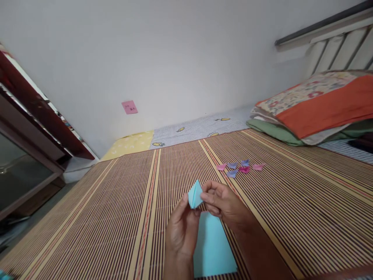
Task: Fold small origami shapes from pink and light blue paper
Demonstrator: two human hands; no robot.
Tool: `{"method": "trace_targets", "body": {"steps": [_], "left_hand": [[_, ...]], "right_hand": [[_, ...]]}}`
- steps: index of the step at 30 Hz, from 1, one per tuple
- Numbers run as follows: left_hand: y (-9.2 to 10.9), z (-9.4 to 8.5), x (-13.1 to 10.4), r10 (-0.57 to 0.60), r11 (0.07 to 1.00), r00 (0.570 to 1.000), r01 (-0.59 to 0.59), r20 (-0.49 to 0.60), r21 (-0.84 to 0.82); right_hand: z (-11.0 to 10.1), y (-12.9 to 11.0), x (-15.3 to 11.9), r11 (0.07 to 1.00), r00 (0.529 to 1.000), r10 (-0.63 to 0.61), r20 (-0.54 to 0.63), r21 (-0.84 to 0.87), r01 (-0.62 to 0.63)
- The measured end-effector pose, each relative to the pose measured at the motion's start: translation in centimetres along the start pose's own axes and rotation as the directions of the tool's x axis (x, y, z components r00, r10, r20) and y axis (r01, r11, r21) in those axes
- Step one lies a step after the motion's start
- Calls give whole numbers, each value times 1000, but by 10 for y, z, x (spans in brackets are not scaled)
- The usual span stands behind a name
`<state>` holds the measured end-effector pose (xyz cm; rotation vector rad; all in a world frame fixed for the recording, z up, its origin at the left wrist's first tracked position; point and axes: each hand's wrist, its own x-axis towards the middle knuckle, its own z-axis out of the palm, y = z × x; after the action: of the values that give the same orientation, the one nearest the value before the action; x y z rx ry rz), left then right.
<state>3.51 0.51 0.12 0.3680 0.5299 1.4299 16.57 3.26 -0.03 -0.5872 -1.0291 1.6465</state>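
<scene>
A small folded piece of turquoise paper (195,194), diamond-shaped with a crease down its middle, is held up between both hands. My left hand (182,229) grips its left and lower edge, thumb against the side. On the right edge, my right hand (223,200) pinches it between thumb and fingers. Under the hands, a larger turquoise sheet or stack of sheets (214,247) lies on the striped mat (116,210). Beyond my right hand sit several small folded paper pieces (232,174) in pink, magenta and bluish purple.
Folded bedding (323,105) in orange, floral and green is piled at the right, below a white radiator (346,50). A patterned sheet (186,130) shows along the wall, which bears a pink note (129,107). At the left stands a dark red frame (37,105).
</scene>
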Motion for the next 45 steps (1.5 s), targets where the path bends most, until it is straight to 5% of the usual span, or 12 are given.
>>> {"method": "trace_targets", "body": {"steps": [4,15,23,35,45], "left_hand": [[6,-7,1,32,997,999,-29,-44,71],[17,-6,-4,77,950,994,-95,72,296],[13,-6,-5,302,802,949,-304,91,515],[10,-3,-7,343,762,939,-277,-3,585],[13,-2,-13,382,668,921,-328,70,668]], "right_hand": [[-2,-1,0,999,1000,-32,-2,8,32],[-5,3,1,980,992,-122,-34,-164,115],[7,-1,-2,933,976,-204,-72,-316,172],[13,3,-5,857,950,-272,-156,-489,165],[12,-8,-9,874,972,-222,-74,-457,165]]}}
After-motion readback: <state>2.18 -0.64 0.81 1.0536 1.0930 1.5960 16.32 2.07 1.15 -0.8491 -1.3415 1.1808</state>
